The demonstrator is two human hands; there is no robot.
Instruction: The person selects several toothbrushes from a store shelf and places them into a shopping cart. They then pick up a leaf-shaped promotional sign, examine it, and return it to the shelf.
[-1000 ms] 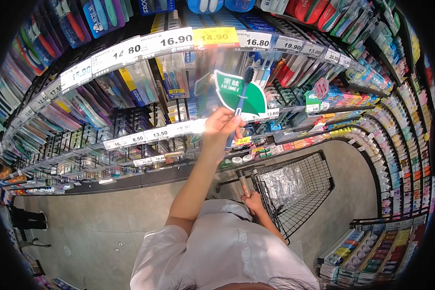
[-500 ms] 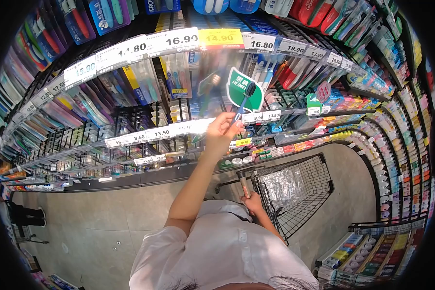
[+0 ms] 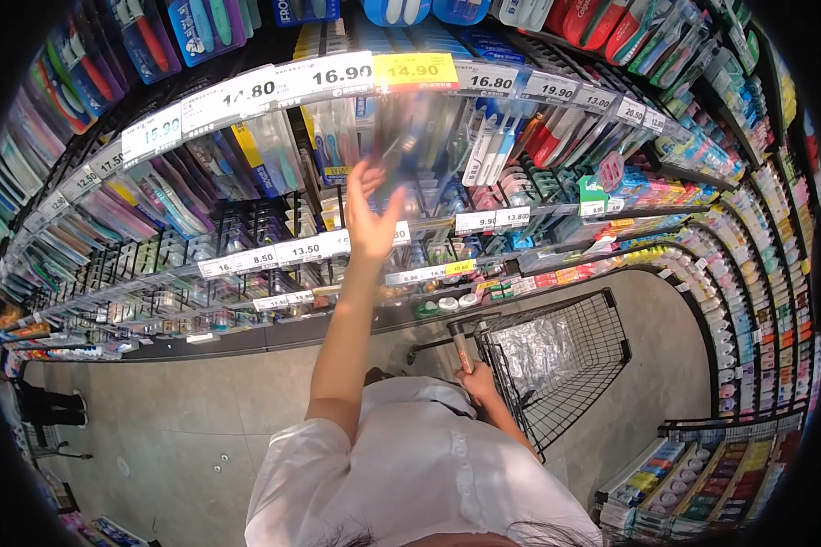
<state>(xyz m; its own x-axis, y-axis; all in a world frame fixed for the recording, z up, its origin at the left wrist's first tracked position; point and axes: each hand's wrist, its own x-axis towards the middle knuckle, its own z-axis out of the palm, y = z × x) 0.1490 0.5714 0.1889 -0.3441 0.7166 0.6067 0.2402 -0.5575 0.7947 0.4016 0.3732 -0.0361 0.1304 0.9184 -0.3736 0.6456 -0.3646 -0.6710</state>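
Pack (image 3: 400,146): blurred, just beyond the left fingertips, below the yellow tag (image 3: 415,70); I cannot tell whether it is touched.
Left hand (image 3: 374,211): unfolded, thumb well apart from the fingers.
Right hand (image 3: 476,383): wrapped round the handle (image 3: 461,344); a firm hold there should steady the cart (image 3: 566,360).
Handling: a light pinch on one edge, moved straight in line with the row, would probably limit swinging.
Neighbours: white-and-blue brushes (image 3: 491,153) hang near, to the right; best not brushed by the thumb.
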